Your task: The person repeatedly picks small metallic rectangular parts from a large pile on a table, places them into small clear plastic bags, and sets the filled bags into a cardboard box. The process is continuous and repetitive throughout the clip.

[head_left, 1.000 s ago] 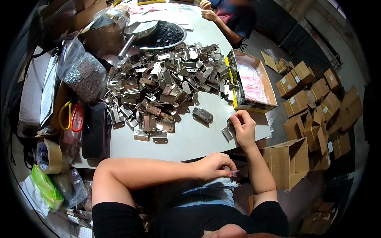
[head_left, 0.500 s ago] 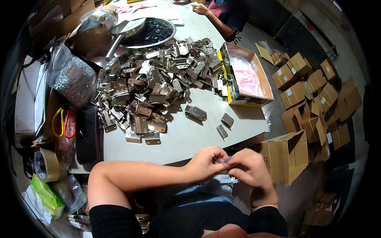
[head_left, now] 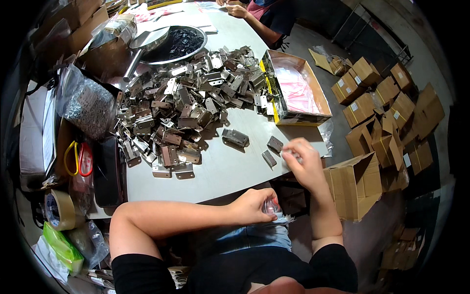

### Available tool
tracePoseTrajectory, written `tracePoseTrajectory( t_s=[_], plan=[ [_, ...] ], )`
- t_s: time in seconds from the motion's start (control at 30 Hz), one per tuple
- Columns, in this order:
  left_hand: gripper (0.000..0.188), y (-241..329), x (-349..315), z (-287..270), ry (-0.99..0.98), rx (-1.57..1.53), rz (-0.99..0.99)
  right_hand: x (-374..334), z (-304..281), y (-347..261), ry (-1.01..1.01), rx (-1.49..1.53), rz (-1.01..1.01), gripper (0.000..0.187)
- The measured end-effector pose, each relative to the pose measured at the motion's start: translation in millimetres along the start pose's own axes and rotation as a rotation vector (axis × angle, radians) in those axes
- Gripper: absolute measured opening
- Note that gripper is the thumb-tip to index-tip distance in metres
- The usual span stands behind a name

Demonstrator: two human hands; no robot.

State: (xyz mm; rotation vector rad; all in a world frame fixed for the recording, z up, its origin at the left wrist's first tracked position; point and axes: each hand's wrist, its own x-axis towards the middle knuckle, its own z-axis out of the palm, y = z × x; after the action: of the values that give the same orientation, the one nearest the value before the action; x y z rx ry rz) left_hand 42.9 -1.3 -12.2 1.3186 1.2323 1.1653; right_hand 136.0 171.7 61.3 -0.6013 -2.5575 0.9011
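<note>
Bagging step: left hand is pinched shut on a small clear plastic bag at the table edge over the lap, while right hand, fingers curled together, reaches at the loose metal hinges; can't tell if it holds one yet. Next move likely calls for dropping a hinge into the bag mouth. Count: three loose hinges near the hand, one big heap, one yellow-edged box.

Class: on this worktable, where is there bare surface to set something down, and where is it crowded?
Bare tabletop lies along the near edge, between the pile of metal hinges and the right hand. Crowded: the pile itself, the open box and the round tray.
</note>
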Motion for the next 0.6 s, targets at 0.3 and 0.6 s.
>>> tracePoseTrajectory(
  t_s=[0.3, 0.6],
  plan=[
    [0.033, -0.5, 0.5, -5.2, -0.034, 0.071, 0.011, -7.1, 37.9, 17.9, 0.192, -0.004, -0.083, 0.009],
    [0.033, -7.2, 3.3, -2.5, -0.004, -0.058, -0.053, -21.8, 56.3, 8.7, 0.192, -0.268, -0.194, 0.018]
  ],
)
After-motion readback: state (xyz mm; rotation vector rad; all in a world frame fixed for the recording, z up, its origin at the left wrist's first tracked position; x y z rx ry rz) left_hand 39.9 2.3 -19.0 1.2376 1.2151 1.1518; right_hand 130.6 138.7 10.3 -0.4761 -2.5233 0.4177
